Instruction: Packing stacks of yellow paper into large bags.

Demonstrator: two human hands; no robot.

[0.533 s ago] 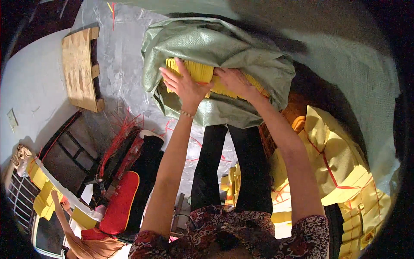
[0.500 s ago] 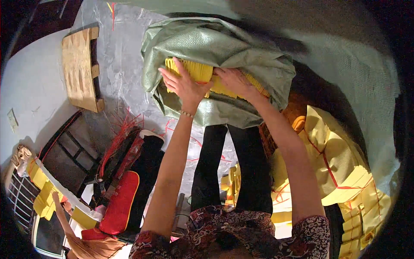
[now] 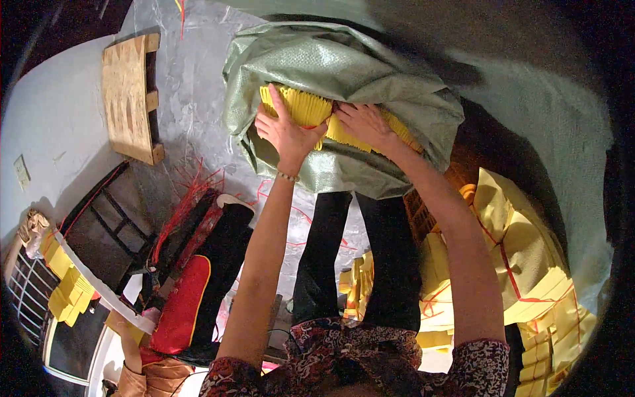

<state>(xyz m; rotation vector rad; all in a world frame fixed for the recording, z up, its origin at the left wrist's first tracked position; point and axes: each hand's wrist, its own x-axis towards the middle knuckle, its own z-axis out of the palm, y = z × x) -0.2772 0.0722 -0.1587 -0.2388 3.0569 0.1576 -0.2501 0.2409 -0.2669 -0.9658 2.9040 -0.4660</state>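
On a grey concrete floor (image 3: 198,99), left hand (image 3: 286,132) and right hand (image 3: 364,124) press flat, open-palmed, on yellow paper bundles (image 3: 311,109) inside a green woven sack (image 3: 344,66), packing them down; pushing deeper seems next.

Bright, sharp centre; dark vignetted corners, strong fisheye bending at the rim, deep shadow upper right.

I work in a packing workshop: tied yellow paper bundles (image 3: 529,264), woven sack (image 3: 344,73), wooden pallet (image 3: 129,99), concrete floor (image 3: 192,79).
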